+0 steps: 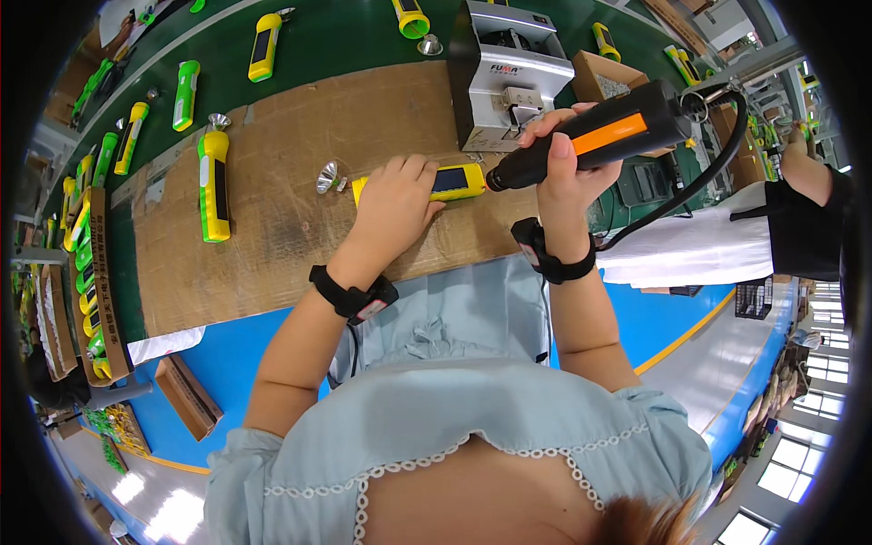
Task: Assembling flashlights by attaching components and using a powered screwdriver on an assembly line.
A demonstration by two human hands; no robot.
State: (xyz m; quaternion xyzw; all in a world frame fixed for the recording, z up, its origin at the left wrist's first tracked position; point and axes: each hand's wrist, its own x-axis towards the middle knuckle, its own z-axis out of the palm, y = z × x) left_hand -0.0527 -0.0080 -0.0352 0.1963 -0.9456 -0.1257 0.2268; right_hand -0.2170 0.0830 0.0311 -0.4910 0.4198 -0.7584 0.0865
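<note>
My left hand (397, 204) is closed over a yellow flashlight body (460, 182) with a dark panel, holding it down on the cardboard sheet. A silver reflector (329, 178) lies at the flashlight's left end, beside my fingers. My right hand (572, 173) grips a black electric screwdriver (604, 136) with an orange stripe. The screwdriver lies nearly level, its tip at the right end of the flashlight; whether the bit touches a screw there is too small to tell. A cable curves from its back end.
A silver screw-feeding machine (509, 77) stands behind my right hand, with an open carton (610, 77) of small parts beside it. Another flashlight (214, 186) lies on the cardboard (291, 263); several more line the green bench. A long carton (104, 272) of flashlights stands left. A person's arm (804, 173) shows at right.
</note>
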